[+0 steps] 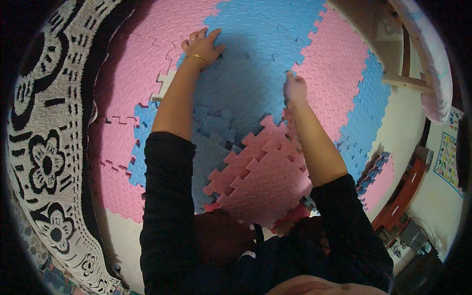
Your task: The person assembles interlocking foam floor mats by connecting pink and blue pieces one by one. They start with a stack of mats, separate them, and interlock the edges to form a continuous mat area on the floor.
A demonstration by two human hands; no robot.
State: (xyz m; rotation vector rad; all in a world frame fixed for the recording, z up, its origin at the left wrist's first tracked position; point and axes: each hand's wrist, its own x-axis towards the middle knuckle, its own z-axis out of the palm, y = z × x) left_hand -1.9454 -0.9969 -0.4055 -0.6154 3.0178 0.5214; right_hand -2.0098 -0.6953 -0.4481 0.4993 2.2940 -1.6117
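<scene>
A blue foam puzzle mat lies in the middle of a floor covered with pink and blue interlocking mats. My left hand, with a gold bangle and a ring, presses flat on its left edge where it meets a pink mat. My right hand pushes down on its right edge at the seam with another pink mat. Loose pink mats and loose blue mats are stacked between my forearms, near my knees.
A black-and-white flowered rug runs along the left. More blue mats lie at the right. A wooden stand with a padded top is at the upper right, a small stack of mats and red furniture lower right.
</scene>
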